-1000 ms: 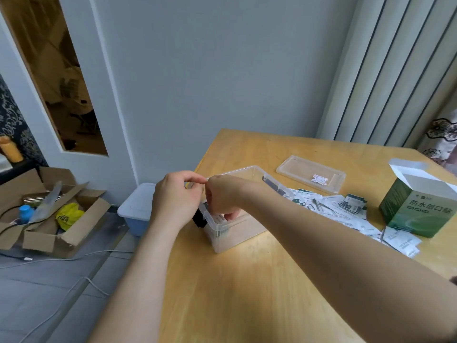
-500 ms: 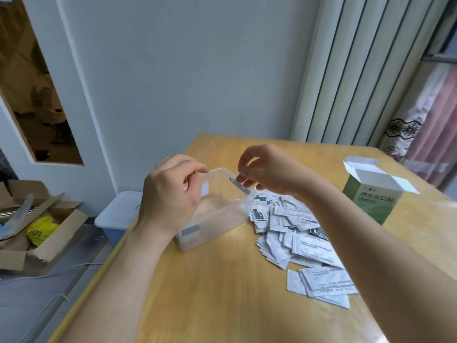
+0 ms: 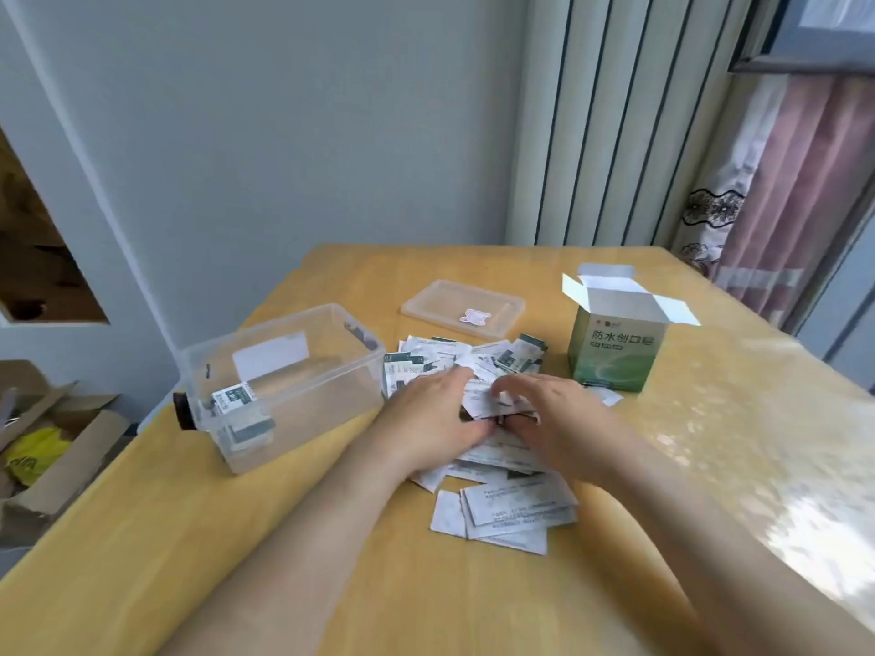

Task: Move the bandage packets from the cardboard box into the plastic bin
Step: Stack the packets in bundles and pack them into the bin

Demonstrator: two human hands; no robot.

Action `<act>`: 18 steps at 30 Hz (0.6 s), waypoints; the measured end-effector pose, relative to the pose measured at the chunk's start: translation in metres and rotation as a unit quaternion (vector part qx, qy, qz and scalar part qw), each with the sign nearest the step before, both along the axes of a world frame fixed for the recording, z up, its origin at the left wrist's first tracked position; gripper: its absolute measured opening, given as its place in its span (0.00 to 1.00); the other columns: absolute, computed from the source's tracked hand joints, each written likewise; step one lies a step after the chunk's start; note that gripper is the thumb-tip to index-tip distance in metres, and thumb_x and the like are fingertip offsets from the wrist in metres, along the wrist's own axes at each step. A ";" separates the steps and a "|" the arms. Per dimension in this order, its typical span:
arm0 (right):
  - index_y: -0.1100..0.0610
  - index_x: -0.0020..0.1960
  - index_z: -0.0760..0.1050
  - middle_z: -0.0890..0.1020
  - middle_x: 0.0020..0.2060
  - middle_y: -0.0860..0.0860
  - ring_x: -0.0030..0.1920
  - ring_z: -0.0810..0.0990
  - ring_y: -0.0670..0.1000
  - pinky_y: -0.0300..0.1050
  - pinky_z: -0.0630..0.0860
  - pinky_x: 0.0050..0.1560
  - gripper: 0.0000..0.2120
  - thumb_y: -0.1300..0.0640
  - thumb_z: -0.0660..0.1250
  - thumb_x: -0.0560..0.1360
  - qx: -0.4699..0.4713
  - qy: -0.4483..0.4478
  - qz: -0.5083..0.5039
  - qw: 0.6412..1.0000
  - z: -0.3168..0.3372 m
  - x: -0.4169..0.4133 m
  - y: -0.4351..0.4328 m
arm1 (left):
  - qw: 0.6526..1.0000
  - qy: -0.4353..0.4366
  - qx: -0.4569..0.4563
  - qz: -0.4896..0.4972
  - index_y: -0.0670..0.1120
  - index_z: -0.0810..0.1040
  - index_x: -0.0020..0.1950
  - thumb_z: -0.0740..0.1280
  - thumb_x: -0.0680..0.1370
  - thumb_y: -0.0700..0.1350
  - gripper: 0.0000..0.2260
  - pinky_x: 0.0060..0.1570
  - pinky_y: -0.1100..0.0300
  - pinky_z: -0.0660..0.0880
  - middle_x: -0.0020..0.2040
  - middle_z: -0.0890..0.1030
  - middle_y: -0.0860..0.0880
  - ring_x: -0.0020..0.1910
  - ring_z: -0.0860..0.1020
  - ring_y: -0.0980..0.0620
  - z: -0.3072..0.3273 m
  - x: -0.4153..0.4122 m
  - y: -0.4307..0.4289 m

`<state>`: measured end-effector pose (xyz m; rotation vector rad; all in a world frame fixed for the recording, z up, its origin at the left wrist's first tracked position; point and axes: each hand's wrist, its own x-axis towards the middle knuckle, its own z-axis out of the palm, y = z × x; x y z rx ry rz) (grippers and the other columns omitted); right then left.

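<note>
Because these bandage packets (image 3: pixel 511 508) are thin, light paper sleeves, I expect them to slide over one another and bend easily, so I judge it best to scoop a stack from its edges rather than pick single ones. They lie in a loose heap on the table (image 3: pixel 236 561), between the plastic bin (image 3: pixel 322 404) and the open cardboard box (image 3: pixel 615 352); a few already sit inside the bin. My left hand (image 3: pixel 426 419) and right hand (image 3: pixel 558 419) rest on the heap, fingertips meeting in its middle and curling down. Whether they pinch anything I cannot tell through the blur. The bin's lid (image 3: pixel 445 300) lies behind the heap, clear of my path to the bin.
</note>
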<state>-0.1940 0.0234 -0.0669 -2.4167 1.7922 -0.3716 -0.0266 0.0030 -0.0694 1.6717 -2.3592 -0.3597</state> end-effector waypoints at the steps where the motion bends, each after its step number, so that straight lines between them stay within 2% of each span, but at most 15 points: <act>1: 0.48 0.62 0.74 0.80 0.57 0.47 0.57 0.77 0.53 0.49 0.75 0.53 0.14 0.56 0.63 0.77 -0.034 -0.006 0.003 0.999 -0.006 -0.003 0.001 | 1.000 0.003 -0.025 0.010 0.51 0.71 0.67 0.65 0.76 0.55 0.21 0.59 0.53 0.72 0.64 0.77 0.50 0.63 0.73 0.48 -0.001 -0.003 0.001; 5: 0.49 0.55 0.79 0.83 0.47 0.48 0.51 0.78 0.55 0.54 0.75 0.49 0.10 0.56 0.62 0.78 -0.111 -0.040 0.017 0.993 -0.010 -0.002 -0.001 | 0.990 0.093 -0.106 -0.002 0.56 0.82 0.56 0.66 0.77 0.48 0.09 0.52 0.55 0.75 0.52 0.84 0.54 0.54 0.79 0.51 -0.001 -0.002 0.006; 8: 0.52 0.50 0.82 0.85 0.40 0.50 0.45 0.79 0.57 0.54 0.76 0.43 0.08 0.57 0.64 0.78 -0.157 -0.103 0.025 0.982 -0.009 -0.004 -0.002 | 0.966 0.179 -0.184 -0.033 0.52 0.84 0.48 0.69 0.77 0.46 0.05 0.42 0.55 0.75 0.41 0.84 0.54 0.40 0.78 0.56 -0.002 -0.003 0.009; 9: 0.53 0.49 0.82 0.84 0.38 0.51 0.42 0.79 0.57 0.53 0.76 0.41 0.08 0.57 0.64 0.78 -0.167 -0.116 0.020 0.979 -0.007 -0.005 -0.002 | 0.952 0.218 -0.210 -0.037 0.50 0.84 0.46 0.70 0.77 0.45 0.04 0.39 0.57 0.74 0.37 0.83 0.53 0.36 0.76 0.56 0.000 -0.003 0.011; 11: 0.55 0.40 0.78 0.78 0.30 0.50 0.34 0.75 0.55 0.50 0.71 0.35 0.10 0.55 0.63 0.79 -0.155 -0.132 0.031 0.979 -0.003 -0.006 0.003 | 0.929 0.295 -0.217 -0.043 0.46 0.84 0.45 0.70 0.76 0.42 0.03 0.32 0.68 0.69 0.32 0.80 0.55 0.31 0.74 0.58 0.003 -0.004 0.016; 13: 0.52 0.33 0.67 0.70 0.25 0.47 0.28 0.67 0.50 0.47 0.64 0.32 0.17 0.53 0.62 0.80 -0.114 -0.147 0.055 0.981 0.005 -0.003 0.009 | 0.917 0.346 -0.192 -0.041 0.45 0.84 0.46 0.71 0.76 0.41 0.03 0.33 0.73 0.66 0.34 0.81 0.58 0.31 0.74 0.62 0.005 -0.005 0.021; 14: 0.51 0.32 0.64 0.69 0.25 0.46 0.27 0.65 0.48 0.46 0.62 0.31 0.18 0.52 0.62 0.80 -0.105 -0.153 0.057 0.981 0.008 -0.002 0.011 | 0.914 0.359 -0.186 -0.035 0.46 0.84 0.47 0.71 0.75 0.42 0.03 0.35 0.73 0.68 0.36 0.81 0.58 0.33 0.75 0.62 0.007 -0.005 0.022; 16: 0.52 0.32 0.67 0.74 0.26 0.45 0.26 0.69 0.44 0.43 0.64 0.30 0.17 0.54 0.63 0.79 -0.107 -0.170 0.037 0.979 0.011 -0.006 0.010 | 0.912 0.350 -0.214 -0.015 0.50 0.80 0.49 0.74 0.73 0.44 0.07 0.42 0.71 0.70 0.42 0.80 0.58 0.42 0.76 0.61 0.010 -0.003 0.021; 18: 0.55 0.35 0.74 0.81 0.30 0.45 0.29 0.77 0.43 0.40 0.71 0.30 0.13 0.58 0.64 0.79 -0.077 -0.255 -0.006 0.964 0.013 -0.015 0.008 | 0.929 0.301 -0.214 -0.017 0.53 0.74 0.49 0.76 0.70 0.46 0.14 0.48 0.68 0.71 0.46 0.76 0.59 0.48 0.74 0.60 0.013 0.003 0.020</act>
